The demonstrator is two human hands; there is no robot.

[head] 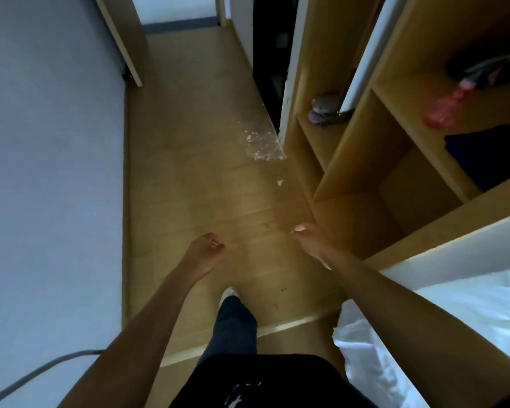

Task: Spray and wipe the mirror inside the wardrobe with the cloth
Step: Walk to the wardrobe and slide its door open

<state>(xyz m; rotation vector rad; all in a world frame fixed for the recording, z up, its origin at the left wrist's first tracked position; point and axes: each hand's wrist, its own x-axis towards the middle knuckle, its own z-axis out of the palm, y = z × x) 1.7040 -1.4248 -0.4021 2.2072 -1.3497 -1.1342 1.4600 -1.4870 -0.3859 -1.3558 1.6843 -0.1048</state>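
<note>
A pink spray bottle point(442, 108) lies on its side on a shelf of the open wooden wardrobe point(362, 142) at the right. A grey crumpled cloth point(321, 111) sits on a lower shelf further back. A pale panel point(365, 54) stands between the shelf sections; I cannot tell if it is the mirror. My left hand point(202, 253) hangs over the floor with fingers loosely curled, holding nothing. My right hand point(309, 241) reaches forward near the wardrobe's lower front edge, fingers fairly straight, also holding nothing.
The grey wall point(50, 172) runs along the left with a cable point(42, 372) at the bottom. White bedding point(454, 334) lies at the right. White scraps point(262, 145) litter the wooden floor by a door edge. Dark clothes point(489, 154) lie on wardrobe shelves.
</note>
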